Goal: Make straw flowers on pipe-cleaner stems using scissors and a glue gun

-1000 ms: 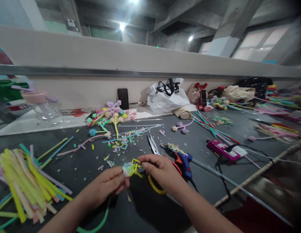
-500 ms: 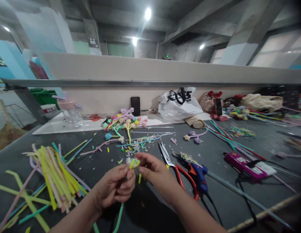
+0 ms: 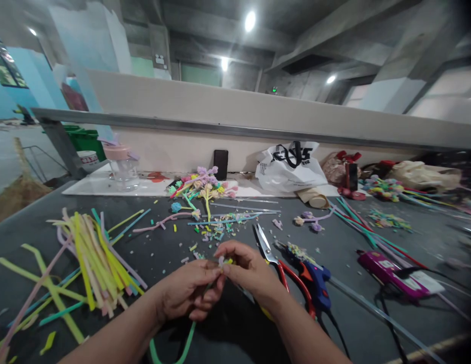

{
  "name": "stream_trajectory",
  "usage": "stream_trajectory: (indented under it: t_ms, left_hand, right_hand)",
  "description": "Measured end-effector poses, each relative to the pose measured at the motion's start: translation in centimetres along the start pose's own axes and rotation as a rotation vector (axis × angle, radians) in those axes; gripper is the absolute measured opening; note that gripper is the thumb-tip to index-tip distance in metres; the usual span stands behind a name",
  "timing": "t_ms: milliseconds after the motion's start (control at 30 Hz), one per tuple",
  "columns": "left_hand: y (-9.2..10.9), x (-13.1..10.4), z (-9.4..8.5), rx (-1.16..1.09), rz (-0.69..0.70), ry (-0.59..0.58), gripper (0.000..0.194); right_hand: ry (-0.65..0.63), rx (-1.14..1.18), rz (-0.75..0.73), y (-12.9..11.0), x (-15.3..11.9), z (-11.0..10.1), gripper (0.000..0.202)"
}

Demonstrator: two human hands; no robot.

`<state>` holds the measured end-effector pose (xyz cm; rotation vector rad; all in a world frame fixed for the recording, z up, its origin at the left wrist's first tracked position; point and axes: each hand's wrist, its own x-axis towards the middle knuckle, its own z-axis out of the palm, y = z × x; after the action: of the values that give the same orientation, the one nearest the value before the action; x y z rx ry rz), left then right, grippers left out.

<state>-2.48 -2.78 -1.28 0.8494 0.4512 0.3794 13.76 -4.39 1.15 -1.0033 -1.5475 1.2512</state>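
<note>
My left hand (image 3: pixel 189 290) is closed around a green pipe cleaner (image 3: pixel 186 346), whose lower part loops down toward the table's near edge. At the fingertips shows a small cluster of lilac and yellow fuzzy pieces (image 3: pixel 225 262), partly hidden by the fingers. My right hand (image 3: pixel 250 273) meets the left there, thumb and index finger pinched on the cluster. Just right of it lie red-handled scissors (image 3: pixel 281 268), blades pointing away, and a blue glue gun (image 3: pixel 316 285). Under my right wrist a yellow edge shows; what it belongs to is hidden.
Yellow and pale pipe cleaners (image 3: pixel 100 263) are piled at left. Cut bits (image 3: pixel 220 230) scatter mid-table, before a heap of finished fuzzy flowers (image 3: pixel 201 184). Behind stand a clear bottle (image 3: pixel 123 169), a phone (image 3: pixel 220 164) and a white bag (image 3: pixel 290 169). A purple device (image 3: pixel 394 273) with cables lies right.
The view has shifted a little, so the table things appear moved. My right fingers have come in from apart to pinch the small cluster, and both hands sit closer together.
</note>
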Motion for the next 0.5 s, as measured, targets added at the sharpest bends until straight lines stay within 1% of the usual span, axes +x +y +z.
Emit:
stream_trajectory:
  t_ms: [133,300,333,400,500]
  left_hand:
    - [-0.4,0.3,0.1,0.084,0.038,0.037,0.028]
    - [-0.5,0.6,0.0,0.095,0.028,0.09,0.026]
    - [-0.4,0.7,0.1,0.101,0.021,0.124,0.025]
    - [0.0,0.7,0.2,0.148,0.039,0.238,0.021]
    - [1.2,0.3,0.1,0.291,0.16,0.413,0.016]
  right_hand:
    - [-0.023,0.074,0.097,0.5,0.1,0.5,0.006]
    - [0.028,0.077,0.139,1.4,0.2,0.0,0.011]
    - [0.042,0.073,0.139,1.7,0.2,-0.2,0.012]
    - [0.066,0.054,0.146,2.1,0.3,-0.6,0.012]
    - [0.15,0.033,0.157,2.2,0.2,-0.8,0.01]
